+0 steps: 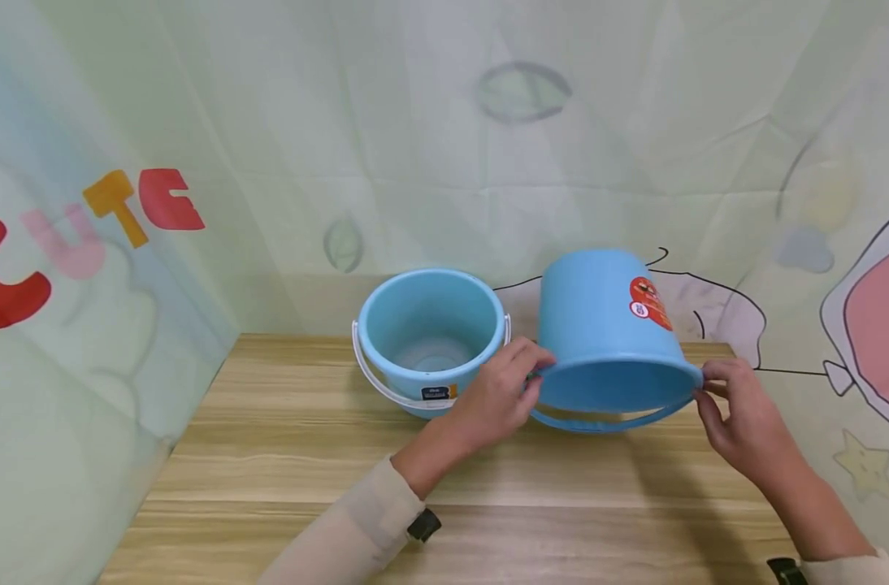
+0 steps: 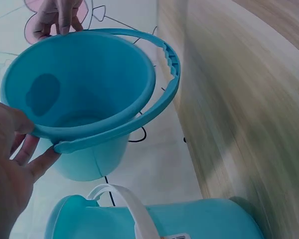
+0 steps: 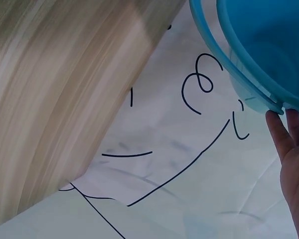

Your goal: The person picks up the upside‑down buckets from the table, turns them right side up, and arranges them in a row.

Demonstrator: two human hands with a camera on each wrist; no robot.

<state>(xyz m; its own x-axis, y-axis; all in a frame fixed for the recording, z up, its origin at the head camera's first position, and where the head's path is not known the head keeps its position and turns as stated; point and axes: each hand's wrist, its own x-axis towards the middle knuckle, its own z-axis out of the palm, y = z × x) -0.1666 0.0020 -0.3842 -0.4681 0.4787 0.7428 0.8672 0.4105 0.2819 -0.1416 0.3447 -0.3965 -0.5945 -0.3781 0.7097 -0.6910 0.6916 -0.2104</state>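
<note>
A blue bucket (image 1: 598,309) with a red sticker is tipped over, its mouth facing down and toward me, and its blue handle (image 1: 605,425) hangs below the rim. My left hand (image 1: 499,386) pinches the rim at its left side, by the handle joint. At the opposite side, my right hand (image 1: 744,414) holds the rim between thumb and fingers. Beside it on the left, a lighter blue bucket (image 1: 433,325) stands upright on the table, its white handle (image 1: 386,388) lowered over the front. The left wrist view shows the inside of the held bucket (image 2: 79,84).
The wooden table (image 1: 284,471) ends at a printed fabric backdrop (image 1: 415,162) behind and at both sides. Close by the left hand stands the upright bucket. The held bucket casts a shadow on the table's right part.
</note>
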